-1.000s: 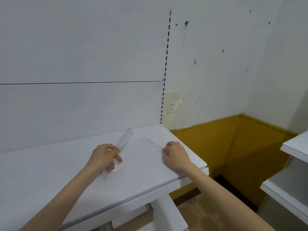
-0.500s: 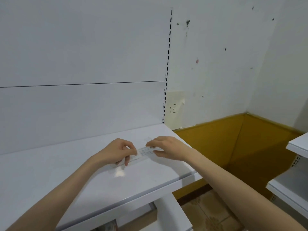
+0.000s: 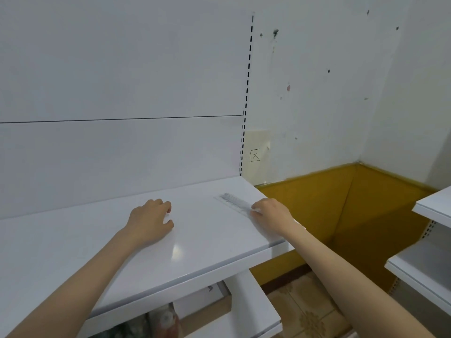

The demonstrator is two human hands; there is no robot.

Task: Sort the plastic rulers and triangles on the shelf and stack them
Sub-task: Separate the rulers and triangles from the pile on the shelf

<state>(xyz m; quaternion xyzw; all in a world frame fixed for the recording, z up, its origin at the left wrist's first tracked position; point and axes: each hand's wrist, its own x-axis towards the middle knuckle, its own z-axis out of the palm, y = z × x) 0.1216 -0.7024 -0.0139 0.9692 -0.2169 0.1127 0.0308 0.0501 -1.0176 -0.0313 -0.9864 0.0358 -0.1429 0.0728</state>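
Shelf: ruler touching right hand; left hand apart.

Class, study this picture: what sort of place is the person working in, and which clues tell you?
Probably a shop or stockroom: a white display shelf holding a clear ruler, a slotted upright for adjustable shelves, and a second shelving unit at the right.

**Count of what is in view**

One clear ruler can be made out. Whether others lie stacked beneath it cannot be told. Two bare hands: one left hand, one right hand. Four white boards: one main shelf, one lower shelf, one upper side shelf, one lower side shelf. One paper note.
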